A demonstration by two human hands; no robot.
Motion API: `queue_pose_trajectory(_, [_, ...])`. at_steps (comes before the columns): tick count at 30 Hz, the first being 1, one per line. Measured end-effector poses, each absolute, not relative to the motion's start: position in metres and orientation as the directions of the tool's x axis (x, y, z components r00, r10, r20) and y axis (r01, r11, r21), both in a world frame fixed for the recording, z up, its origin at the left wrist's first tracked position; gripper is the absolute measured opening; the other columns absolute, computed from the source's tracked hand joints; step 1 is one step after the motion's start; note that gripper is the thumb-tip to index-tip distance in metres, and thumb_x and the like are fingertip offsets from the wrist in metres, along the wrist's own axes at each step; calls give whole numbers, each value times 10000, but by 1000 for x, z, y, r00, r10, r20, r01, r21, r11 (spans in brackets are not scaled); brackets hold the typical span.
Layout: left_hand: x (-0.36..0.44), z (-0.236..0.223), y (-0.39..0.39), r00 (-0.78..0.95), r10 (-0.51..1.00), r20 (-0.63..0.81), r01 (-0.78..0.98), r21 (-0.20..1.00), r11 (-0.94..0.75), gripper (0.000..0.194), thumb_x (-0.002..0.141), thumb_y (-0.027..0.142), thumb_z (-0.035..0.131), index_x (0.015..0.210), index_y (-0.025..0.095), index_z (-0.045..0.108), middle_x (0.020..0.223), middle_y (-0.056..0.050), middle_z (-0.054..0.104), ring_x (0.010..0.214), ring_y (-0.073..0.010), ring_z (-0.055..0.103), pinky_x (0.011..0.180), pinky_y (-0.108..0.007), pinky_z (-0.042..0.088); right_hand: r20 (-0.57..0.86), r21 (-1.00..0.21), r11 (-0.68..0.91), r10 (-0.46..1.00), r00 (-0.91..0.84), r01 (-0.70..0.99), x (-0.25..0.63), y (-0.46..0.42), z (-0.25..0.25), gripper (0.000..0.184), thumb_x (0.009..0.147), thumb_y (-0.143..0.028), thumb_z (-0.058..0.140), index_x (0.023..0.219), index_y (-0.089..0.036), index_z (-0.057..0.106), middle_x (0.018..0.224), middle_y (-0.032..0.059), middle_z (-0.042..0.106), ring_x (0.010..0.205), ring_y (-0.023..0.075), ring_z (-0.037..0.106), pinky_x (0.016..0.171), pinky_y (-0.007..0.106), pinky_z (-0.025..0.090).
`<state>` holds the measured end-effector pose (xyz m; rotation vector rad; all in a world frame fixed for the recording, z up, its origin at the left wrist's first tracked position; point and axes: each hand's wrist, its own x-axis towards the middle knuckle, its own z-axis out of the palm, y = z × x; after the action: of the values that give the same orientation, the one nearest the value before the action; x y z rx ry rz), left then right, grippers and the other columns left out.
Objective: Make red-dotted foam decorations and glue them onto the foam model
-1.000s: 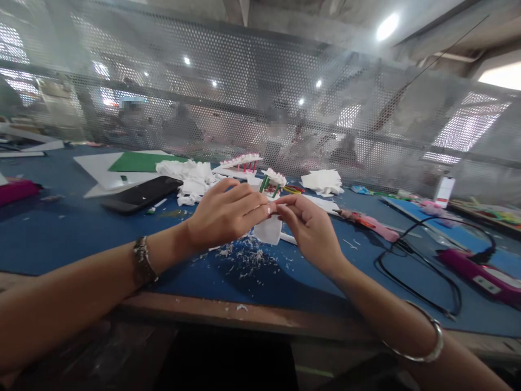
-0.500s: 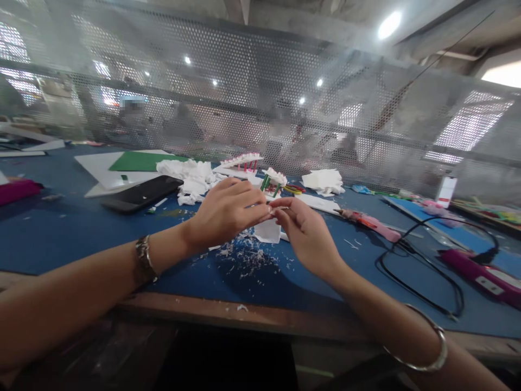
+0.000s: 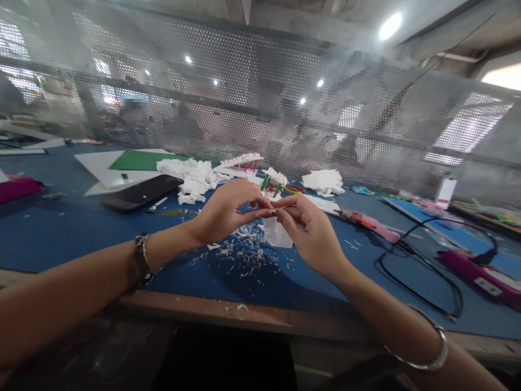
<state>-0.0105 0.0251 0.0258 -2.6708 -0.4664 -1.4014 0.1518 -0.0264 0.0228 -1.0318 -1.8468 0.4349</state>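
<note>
In front of me both hands meet at the fingertips above the table. My left hand (image 3: 228, 209) is closed in a pinch, thumb against fingers. My right hand (image 3: 313, 231) pinches at the same spot from the other side. A small white piece of paper (image 3: 277, 233) hangs just below the joined fingertips; its upper edge is hidden by the fingers. Beneath it, white paper shreds (image 3: 252, 252) are scattered over the blue tabletop. Just behind the hands stands a small model with green posts and a white top (image 3: 274, 179).
Crumpled white tissue (image 3: 187, 176) and a black phone (image 3: 142, 194) lie to the left, near a green sheet (image 3: 140, 161). To the right are a pink glue gun (image 3: 372, 225), a looped black cable (image 3: 423, 285) and a magenta power strip (image 3: 476, 277). A perforated metal screen (image 3: 244, 92) rises behind.
My left hand has rolled, so its thumb and finger now show in a rounded pinch. The white paper under the fingertips has shifted slightly right and shows more.
</note>
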Motion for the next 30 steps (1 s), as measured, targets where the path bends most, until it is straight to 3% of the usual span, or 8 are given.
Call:
queue_pose_trajectory(8, [-7, 24, 25, 490, 438, 753, 107, 447, -888, 59, 740, 201, 562, 708, 164, 594, 675, -7, 581, 657, -100, 526, 620, -228, 430, 599, -609, 642, 757, -261, 466, 153, -28, 24, 113, 743, -185, 501, 855, -181, 488, 749, 9, 636, 690, 109, 603, 601, 228, 439])
queue_pose_trajectory(15, [-1, 19, 24, 530, 628, 569, -156, 794, -588, 64, 698, 125, 546, 742, 161, 515, 629, 27, 542, 561, -66, 532, 528, -178, 442, 657, -590, 689, 713, -245, 422, 154, -27, 24, 76, 742, -202, 525, 818, -197, 530, 761, -8, 624, 717, 109, 614, 651, 231, 468])
queue_pose_trajectory(19, [-1, 21, 22, 589, 640, 494, -219, 860, -462, 79, 698, 100, 523, 741, 162, 502, 638, 23, 554, 583, -64, 546, 552, -176, 433, 642, -614, 696, 715, -276, 373, 155, -26, 26, 98, 741, -173, 531, 822, -195, 582, 758, -8, 646, 714, 104, 622, 690, 237, 474])
queue_pose_trajectory(23, [-1, 21, 21, 638, 651, 410, -202, 906, -373, 71, 704, 168, 549, 757, 161, 502, 663, 21, 571, 620, -75, 542, 575, -184, 409, 638, -611, 699, 713, -291, 372, 157, -25, 27, 86, 723, -183, 562, 793, -193, 609, 652, -24, 642, 634, 96, 611, 629, 228, 476])
queue_pose_trajectory(30, [-1, 18, 21, 646, 656, 390, -168, 911, -376, 56, 720, 210, 538, 742, 169, 506, 633, 44, 520, 549, -48, 468, 508, -153, 349, 763, -319, 777, 550, -340, 542, 163, -21, 29, 48, 719, -185, 580, 729, -182, 627, 630, -13, 608, 550, 78, 502, 516, 210, 405])
